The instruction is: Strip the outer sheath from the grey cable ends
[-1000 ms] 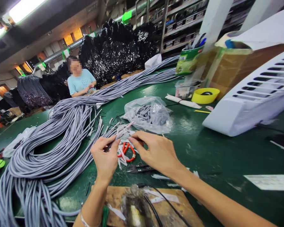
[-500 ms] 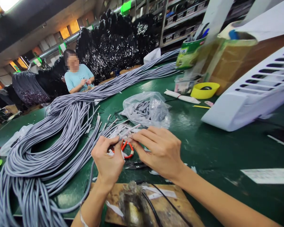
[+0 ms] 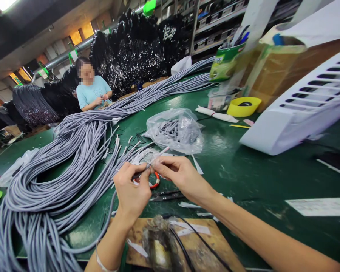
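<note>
My left hand (image 3: 132,190) is closed in a pinch around the end of a grey cable (image 3: 149,166), in the middle of the view. A dark piece shows between its thumb and index finger. My right hand (image 3: 178,175) meets it from the right, thumb and fingers pressed together at the cable's tip. The exact grip there is partly hidden by the fingers. Just beyond the fingertips a pale cable end (image 3: 163,152) points up to the right. Beneath the hands lie a red-orange ring handle (image 3: 156,181) and a dark-bladed tool (image 3: 167,196).
A thick bundle of grey cables (image 3: 70,151) covers the left of the green table (image 3: 229,173). Behind my hands sits a clear bag of grey pieces (image 3: 175,130). A stained wooden board (image 3: 206,245) lies nearest me; a white vented casing (image 3: 294,117) stands right. Another person (image 3: 92,92) sits opposite.
My right hand has drawn its fingers closer together and shifted slightly, uncovering more of the dark-bladed tool and white strips. My left hand keeps its pinch on the cable.
</note>
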Tool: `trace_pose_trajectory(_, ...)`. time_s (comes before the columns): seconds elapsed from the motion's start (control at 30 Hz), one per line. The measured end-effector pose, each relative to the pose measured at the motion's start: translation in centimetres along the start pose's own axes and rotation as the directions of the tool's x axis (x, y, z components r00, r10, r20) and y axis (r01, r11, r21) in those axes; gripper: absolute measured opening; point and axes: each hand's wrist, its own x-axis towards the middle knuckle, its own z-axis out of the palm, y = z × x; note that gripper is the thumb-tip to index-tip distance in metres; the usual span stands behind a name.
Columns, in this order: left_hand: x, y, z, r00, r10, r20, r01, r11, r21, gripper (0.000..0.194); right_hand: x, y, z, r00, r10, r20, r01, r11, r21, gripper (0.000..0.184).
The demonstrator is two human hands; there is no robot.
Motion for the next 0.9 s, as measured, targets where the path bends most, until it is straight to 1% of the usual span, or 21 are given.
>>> trace_pose_trajectory(0.07, -0.1, 0.0, 0.1, 1.0, -0.012, 0.002, 0.012, 1.0, -0.018, 0.007, -0.1, -0.1, 0.1, 0.998, 0.021, -0.054, -0.018, 0.999, 0.05, 0.036)
trace_pose_trajectory(0.13, -0.2, 0.1, 0.1, 0.999, -0.042, 0.005, 0.042, 0.998, -0.037, 0.008, -0.2, -0.2, 0.1, 0.995, 0.017, -0.098, -0.01, 0.998, 0.068, 0.035)
trace_pose_trajectory(0.23, -0.3, 0.1, 0.1, 0.996, -0.087, 0.017, 0.088, 0.995, -0.054, 0.009, -0.4, -0.4, -0.1, 0.994, -0.013, -0.11, 0.019, 0.998, 0.052, 0.033)
trace_pose_trajectory(0.3, -0.3, 0.1, 0.0, 0.997, -0.062, 0.038, 0.063, 0.997, -0.032, 0.009, -0.6, -0.5, -0.1, 0.994, -0.043, -0.101, 0.043, 0.999, -0.001, 0.031)
trace_pose_trajectory(0.37, -0.2, 0.1, -0.1, 0.998, -0.008, 0.064, 0.008, 1.0, 0.005, 0.013, -0.8, -0.6, 0.0, 0.992, -0.08, -0.098, 0.072, 0.994, -0.082, 0.029)
trace_pose_trajectory(0.43, -0.2, 0.2, -0.3, 0.994, 0.02, 0.104, -0.025, 0.998, 0.049, 0.018, -1.0, -0.5, 0.0, 0.987, -0.123, -0.106, 0.106, 0.982, -0.158, 0.028)
trace_pose_trajectory(0.53, -0.2, 0.4, -0.3, 0.987, 0.019, 0.157, -0.042, 0.989, 0.143, 0.023, -1.1, -0.4, -0.1, 0.972, -0.192, -0.137, 0.154, 0.957, -0.245, 0.028)
trace_pose_trajectory(0.6, -0.3, 0.4, -0.3, 0.987, 0.014, 0.161, -0.046, 0.979, 0.2, 0.025, -1.1, -0.5, 0.0, 0.955, -0.252, -0.16, 0.192, 0.928, -0.318, 0.025)
trace_pose_trajectory(0.67, -0.2, 0.1, -0.2, 0.989, 0.003, 0.146, -0.036, 0.974, 0.223, 0.026, -1.4, -0.6, 0.3, 0.931, -0.336, -0.141, 0.256, 0.879, -0.403, 0.019)
trace_pose_trajectory(0.7, 0.0, -0.3, -0.1, 0.991, -0.012, 0.134, -0.019, 0.974, 0.224, 0.027, -1.7, -0.7, 0.6, 0.914, -0.393, -0.103, 0.312, 0.842, -0.441, 0.017)
trace_pose_trajectory(0.73, 0.2, -0.8, -0.1, 0.992, -0.034, 0.119, 0.008, 0.976, 0.216, 0.029, -2.1, -0.7, 1.0, 0.889, -0.456, -0.035, 0.389, 0.794, -0.467, 0.016)
trace_pose_trajectory(0.77, 0.5, -1.3, -0.1, 0.992, -0.068, 0.105, 0.046, 0.98, 0.195, 0.03, -2.5, -0.7, 1.4, 0.843, -0.536, 0.055, 0.496, 0.733, -0.466, 0.017)
trace_pose_trajectory(0.83, 1.3, -2.5, -0.3, 0.98, -0.174, 0.097, 0.164, 0.981, 0.1, 0.038, -3.2, -0.6, 2.1, 0.682, -0.7, 0.211, 0.717, 0.581, -0.385, 0.02)
trace_pose_trajectory(0.87, 1.6, -2.9, -0.4, 0.962, -0.245, 0.119, 0.245, 0.969, 0.014, 0.043, -3.4, -0.5, 2.4, 0.6, -0.763, 0.24, 0.79, 0.519, -0.327, 0.02)
trace_pose_trajectory(0.9, 1.9, -3.2, -0.6, 0.936, -0.313, 0.164, 0.331, 0.938, -0.098, 0.047, -3.3, -0.3, 2.5, 0.603, -0.769, 0.213, 0.787, 0.529, -0.317, 0.018)
